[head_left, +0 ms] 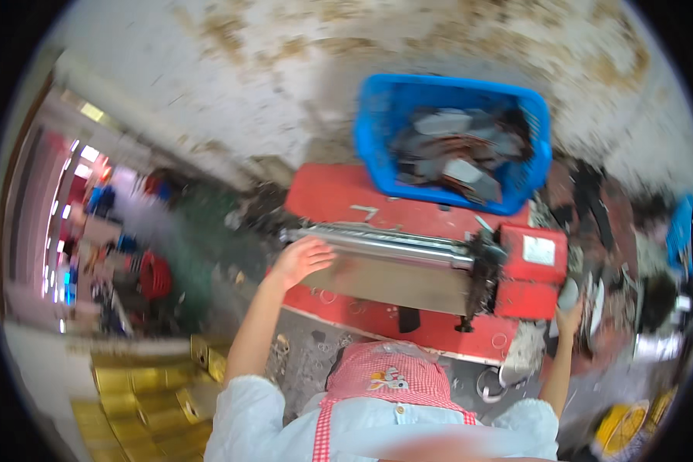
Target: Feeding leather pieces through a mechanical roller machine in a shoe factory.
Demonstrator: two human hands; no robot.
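Note:
A red machine with a long metal roller stands in front of me on a red table. Below the roller lies a flat beige feed plate. My left hand is at the roller's left end, its fingers stretched out and nothing seen in them; whether it touches the metal is unclear. To the right of the machine's red housing, my right hand is closed around a grey rounded flat piece. Part of that hand's grip is blurred.
A blue plastic basket full of grey and brown flat pieces stands behind the roller. Dark scraps lie on the surface at right. Yellow boxes are stacked at lower left. A stained wall rises behind the table.

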